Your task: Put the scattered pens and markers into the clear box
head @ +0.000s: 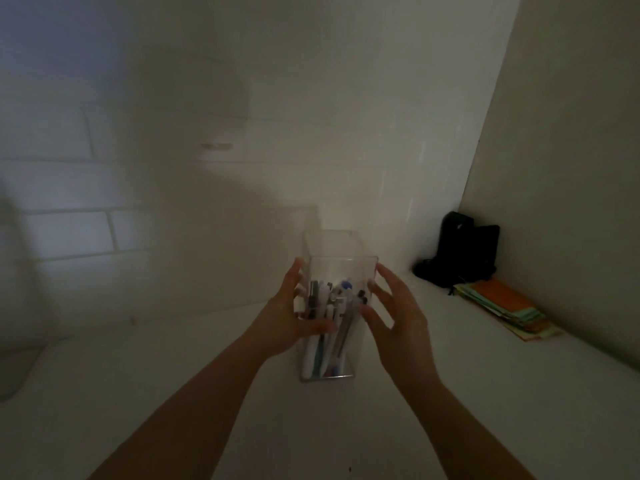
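The clear box (341, 245) stands upright on the white table (450, 403), close to the back wall. Several pens and markers (334, 306) stand bunched inside it, some white, one with a blue cap. My left hand (287, 323) wraps the box's left side, thumb across the front wall and fingers round the back. My right hand (398, 323) is beside the right wall with its fingers spread, the tips at or just off the plastic. No loose pens show on the table.
The light is dim. A black object (460, 251) sits in the right corner where the tiled back wall meets a side panel. A stack of orange and green papers (505, 308) lies in front of it along the panel.
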`<action>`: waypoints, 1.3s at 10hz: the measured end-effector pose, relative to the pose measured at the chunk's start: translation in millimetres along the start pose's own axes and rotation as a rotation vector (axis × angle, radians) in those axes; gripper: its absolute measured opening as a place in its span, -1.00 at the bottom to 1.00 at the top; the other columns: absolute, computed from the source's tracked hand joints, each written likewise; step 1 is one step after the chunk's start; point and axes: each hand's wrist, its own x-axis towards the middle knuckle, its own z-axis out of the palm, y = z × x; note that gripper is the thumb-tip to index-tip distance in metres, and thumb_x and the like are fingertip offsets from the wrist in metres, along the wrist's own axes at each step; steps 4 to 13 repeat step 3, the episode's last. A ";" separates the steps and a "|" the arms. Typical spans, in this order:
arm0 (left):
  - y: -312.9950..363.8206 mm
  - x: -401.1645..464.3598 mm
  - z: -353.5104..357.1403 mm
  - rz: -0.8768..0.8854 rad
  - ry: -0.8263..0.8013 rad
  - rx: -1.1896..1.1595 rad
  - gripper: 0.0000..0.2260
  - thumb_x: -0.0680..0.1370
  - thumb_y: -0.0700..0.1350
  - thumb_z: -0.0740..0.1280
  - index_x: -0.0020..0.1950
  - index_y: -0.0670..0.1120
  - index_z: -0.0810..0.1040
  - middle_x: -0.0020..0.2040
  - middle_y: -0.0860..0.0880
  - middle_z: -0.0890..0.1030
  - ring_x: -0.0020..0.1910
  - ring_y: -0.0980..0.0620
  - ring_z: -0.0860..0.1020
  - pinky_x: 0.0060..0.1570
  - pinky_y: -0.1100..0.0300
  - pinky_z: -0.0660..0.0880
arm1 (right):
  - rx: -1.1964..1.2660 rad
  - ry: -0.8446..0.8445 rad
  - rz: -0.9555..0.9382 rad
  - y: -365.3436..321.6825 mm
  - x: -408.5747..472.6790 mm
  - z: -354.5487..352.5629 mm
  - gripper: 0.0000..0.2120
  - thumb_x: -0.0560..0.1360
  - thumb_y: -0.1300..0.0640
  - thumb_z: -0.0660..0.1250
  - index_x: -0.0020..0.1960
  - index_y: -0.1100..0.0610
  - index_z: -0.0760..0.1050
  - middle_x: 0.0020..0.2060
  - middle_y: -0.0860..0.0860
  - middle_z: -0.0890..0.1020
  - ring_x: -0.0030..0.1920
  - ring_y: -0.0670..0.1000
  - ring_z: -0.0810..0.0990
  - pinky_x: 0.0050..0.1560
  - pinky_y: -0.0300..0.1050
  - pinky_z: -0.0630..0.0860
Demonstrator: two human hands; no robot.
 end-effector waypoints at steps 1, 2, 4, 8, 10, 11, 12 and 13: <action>9.9 -6.8 -2.4 0.030 -0.028 0.099 0.05 0.14 0.04 0.57 0.42 0.21 -0.06 0.41 0.11 0.28 0.32 0.09 0.33 0.24 0.24 0.40 | 0.022 0.003 0.080 5.8 -5.9 4.8 -0.48 0.50 0.12 0.30 0.26 -0.34 0.19 0.26 -0.20 0.46 0.15 -0.43 0.44 0.19 -0.51 0.40; 17.3 -18.7 -2.0 0.117 0.014 0.221 -0.01 0.21 -0.10 0.58 0.37 0.19 -0.07 0.40 0.15 0.17 0.37 0.15 0.18 0.25 0.41 0.21 | -0.094 0.054 0.079 2.1 -6.5 -9.4 -0.53 0.49 0.16 0.31 0.35 -0.09 0.29 0.33 -0.06 0.45 0.05 -0.48 0.42 -0.01 -0.67 0.32; 51.5 -40.5 -31.6 0.113 0.220 0.088 -0.14 0.28 -0.05 0.52 0.43 0.09 0.07 0.47 0.04 0.16 0.39 0.14 0.19 0.37 0.12 0.22 | 0.023 0.213 0.023 -18.5 13.4 -68.6 -0.58 0.43 0.16 0.38 0.25 -0.05 0.38 0.23 0.07 0.51 -0.02 -0.32 0.51 -0.01 -0.65 0.37; 51.5 -40.5 -31.6 0.113 0.220 0.088 -0.14 0.28 -0.05 0.52 0.43 0.09 0.07 0.47 0.04 0.16 0.39 0.14 0.19 0.37 0.12 0.22 | 0.023 0.213 0.023 -18.5 13.4 -68.6 -0.58 0.43 0.16 0.38 0.25 -0.05 0.38 0.23 0.07 0.51 -0.02 -0.32 0.51 -0.01 -0.65 0.37; 51.5 -40.5 -31.6 0.113 0.220 0.088 -0.14 0.28 -0.05 0.52 0.43 0.09 0.07 0.47 0.04 0.16 0.39 0.14 0.19 0.37 0.12 0.22 | 0.023 0.213 0.023 -18.5 13.4 -68.6 -0.58 0.43 0.16 0.38 0.25 -0.05 0.38 0.23 0.07 0.51 -0.02 -0.32 0.51 -0.01 -0.65 0.37; 51.5 -40.5 -31.6 0.113 0.220 0.088 -0.14 0.28 -0.05 0.52 0.43 0.09 0.07 0.47 0.04 0.16 0.39 0.14 0.19 0.37 0.12 0.22 | 0.023 0.213 0.023 -18.5 13.4 -68.6 -0.58 0.43 0.16 0.38 0.25 -0.05 0.38 0.23 0.07 0.51 -0.02 -0.32 0.51 -0.01 -0.65 0.37; 51.5 -40.5 -31.6 0.113 0.220 0.088 -0.14 0.28 -0.05 0.52 0.43 0.09 0.07 0.47 0.04 0.16 0.39 0.14 0.19 0.37 0.12 0.22 | 0.023 0.213 0.023 -18.5 13.4 -68.6 -0.58 0.43 0.16 0.38 0.25 -0.05 0.38 0.23 0.07 0.51 -0.02 -0.32 0.51 -0.01 -0.65 0.37; 51.5 -40.5 -31.6 0.113 0.220 0.088 -0.14 0.28 -0.05 0.52 0.43 0.09 0.07 0.47 0.04 0.16 0.39 0.14 0.19 0.37 0.12 0.22 | 0.023 0.213 0.023 -18.5 13.4 -68.6 -0.58 0.43 0.16 0.38 0.25 -0.05 0.38 0.23 0.07 0.51 -0.02 -0.32 0.51 -0.01 -0.65 0.37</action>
